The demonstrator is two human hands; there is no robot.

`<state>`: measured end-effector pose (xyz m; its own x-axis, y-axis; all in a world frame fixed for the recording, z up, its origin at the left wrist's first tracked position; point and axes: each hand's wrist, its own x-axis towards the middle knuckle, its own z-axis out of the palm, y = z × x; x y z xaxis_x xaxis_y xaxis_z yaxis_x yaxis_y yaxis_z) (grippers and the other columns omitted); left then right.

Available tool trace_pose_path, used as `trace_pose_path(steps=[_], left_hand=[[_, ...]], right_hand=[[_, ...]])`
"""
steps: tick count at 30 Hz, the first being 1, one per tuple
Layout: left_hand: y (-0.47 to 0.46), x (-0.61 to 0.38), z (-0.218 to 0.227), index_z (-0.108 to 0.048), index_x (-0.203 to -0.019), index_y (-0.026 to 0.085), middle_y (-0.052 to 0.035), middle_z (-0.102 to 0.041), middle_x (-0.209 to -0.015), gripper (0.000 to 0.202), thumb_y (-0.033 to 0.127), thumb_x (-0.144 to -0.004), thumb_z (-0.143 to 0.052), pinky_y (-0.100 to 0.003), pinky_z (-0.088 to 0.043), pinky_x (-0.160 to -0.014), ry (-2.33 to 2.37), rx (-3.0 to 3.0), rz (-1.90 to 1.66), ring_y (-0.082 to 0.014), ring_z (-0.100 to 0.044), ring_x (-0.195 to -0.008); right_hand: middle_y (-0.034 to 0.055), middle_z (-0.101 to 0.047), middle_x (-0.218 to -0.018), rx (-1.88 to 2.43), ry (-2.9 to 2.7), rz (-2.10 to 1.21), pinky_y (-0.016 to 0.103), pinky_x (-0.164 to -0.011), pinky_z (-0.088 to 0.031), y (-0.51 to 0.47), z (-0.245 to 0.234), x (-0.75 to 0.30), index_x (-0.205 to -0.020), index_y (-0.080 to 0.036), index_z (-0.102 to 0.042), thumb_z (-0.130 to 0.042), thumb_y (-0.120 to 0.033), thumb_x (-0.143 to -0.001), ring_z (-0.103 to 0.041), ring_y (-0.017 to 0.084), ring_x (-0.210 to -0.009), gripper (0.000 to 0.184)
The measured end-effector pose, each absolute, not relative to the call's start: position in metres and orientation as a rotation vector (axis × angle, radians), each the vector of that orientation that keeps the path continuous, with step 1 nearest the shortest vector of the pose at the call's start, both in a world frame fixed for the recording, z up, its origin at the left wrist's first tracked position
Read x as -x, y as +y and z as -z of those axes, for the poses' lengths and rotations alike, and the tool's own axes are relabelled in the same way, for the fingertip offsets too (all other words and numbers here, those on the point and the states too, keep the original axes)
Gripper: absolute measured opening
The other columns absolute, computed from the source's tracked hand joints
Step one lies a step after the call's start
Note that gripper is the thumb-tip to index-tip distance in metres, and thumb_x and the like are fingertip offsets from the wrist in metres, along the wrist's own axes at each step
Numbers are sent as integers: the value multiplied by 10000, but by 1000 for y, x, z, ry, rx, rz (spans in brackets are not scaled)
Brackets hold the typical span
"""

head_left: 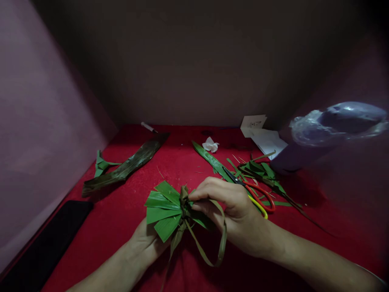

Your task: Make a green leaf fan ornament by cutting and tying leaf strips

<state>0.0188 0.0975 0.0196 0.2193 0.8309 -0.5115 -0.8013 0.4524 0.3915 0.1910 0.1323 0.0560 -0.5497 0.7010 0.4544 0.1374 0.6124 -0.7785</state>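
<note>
A fan-shaped bundle of green leaf strips (pixel 165 207) is in front of me, gathered at its middle by a brownish leaf strip (pixel 223 239) that hangs in a loop to the right. From below and behind, my left hand (pixel 148 239) supports the bundle; its fingers are mostly hidden by the leaves. My right hand (pixel 234 202) pinches at the knotted centre with thumb and index finger, by the brownish strip. Just beyond the right hand lie scissors (pixel 255 192) with red and yellow handles, blades pointing away to the left.
Leaf scraps (pixel 261 170) pile up at the right, beside a bin lined with clear plastic (pixel 310 129). Further back are white papers (pixel 267 140), crumpled tissue (pixel 210 145) and a syringe-like tube (pixel 148 127). A long dark leaf (pixel 130 162), a folded leaf piece (pixel 101 164) and a black slab (pixel 51 243) lie left.
</note>
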Motion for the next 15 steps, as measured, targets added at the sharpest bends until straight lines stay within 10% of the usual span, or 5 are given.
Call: trace_pose_path(steps=[15], left_hand=[[98, -21, -25, -650, -951, 103, -55, -695, -628, 229, 92, -777, -502, -258, -558, -522, 823, 13, -1135, -153, -629, -471]], right_hand=[[38, -590, -732, 743, -2093, -863, 242, -618, -438, 132, -60, -190, -820, -155, -625, -517, -127, -841, -530, 121, -670, 114]])
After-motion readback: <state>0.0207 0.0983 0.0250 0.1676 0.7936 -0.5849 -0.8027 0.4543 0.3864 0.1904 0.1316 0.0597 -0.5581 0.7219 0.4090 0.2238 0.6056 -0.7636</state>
